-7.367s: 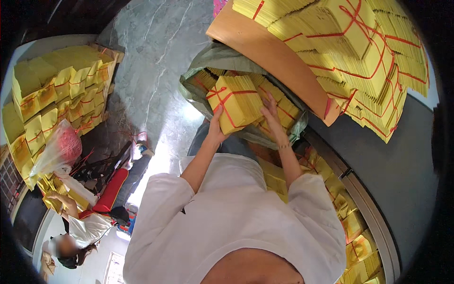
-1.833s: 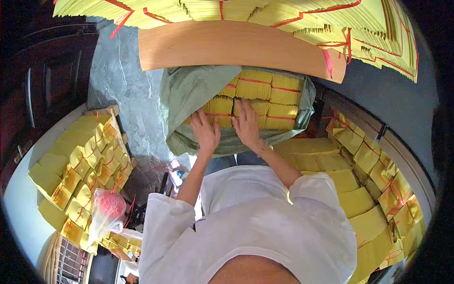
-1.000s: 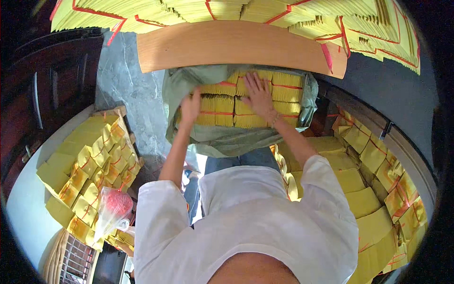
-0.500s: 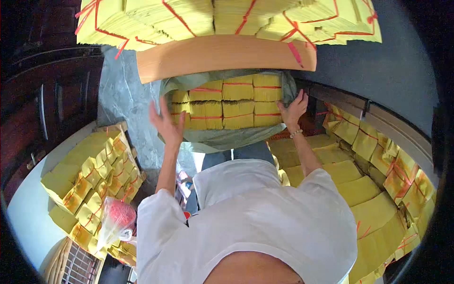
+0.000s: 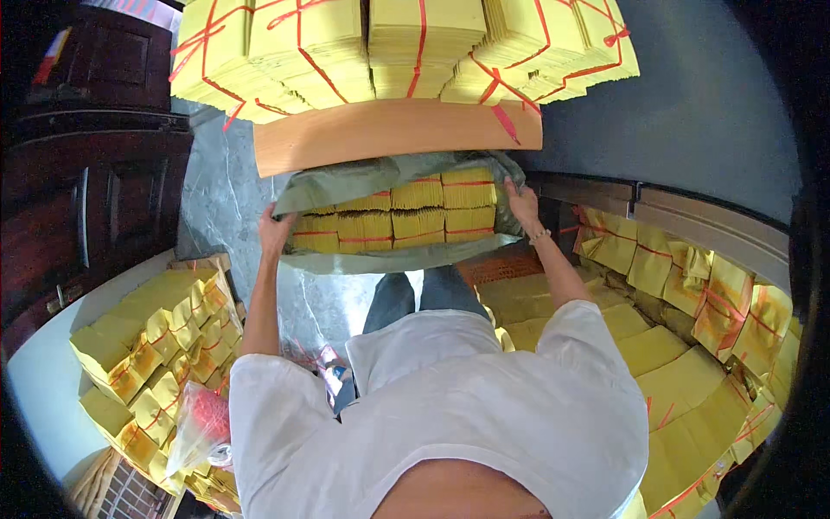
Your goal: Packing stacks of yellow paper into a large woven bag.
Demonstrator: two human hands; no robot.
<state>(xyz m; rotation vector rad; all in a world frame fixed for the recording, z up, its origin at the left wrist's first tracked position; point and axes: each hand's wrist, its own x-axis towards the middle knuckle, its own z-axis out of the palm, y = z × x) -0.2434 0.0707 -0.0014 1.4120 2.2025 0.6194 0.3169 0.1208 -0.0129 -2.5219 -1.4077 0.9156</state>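
A green sack (image 5: 398,261) packed with yellow bundles (image 5: 418,227) lies open between a person's two hands, directly in front of the legs (image 5: 391,301). The left hand (image 5: 275,228) is at the near-left side of the mouth, the right hand (image 5: 522,206) at the opposite end, with the bundles between them. Inside, the bundles sit in two rows, each bound with red string; the far row is partly covered by the sack's loose upper fold.

Just beyond the sack's far rim runs the curved wooden edge of a desk (image 5: 389,137), loaded with taller yellow stacks (image 5: 424,39). To the left, a strip of grey floor (image 5: 216,186) separates the sack from a dark door (image 5: 95,233), and more floor shows between the sack's near edge and the legs. Room is tighter on the right, where a dark rail (image 5: 692,227) begins near the right hand and yellow piles (image 5: 674,372) spread toward the viewer.

Both hands are closed on cloth: the left pinches the rim between thumb and curled fingers, the right grips its edge, fingers pointing toward the desk.
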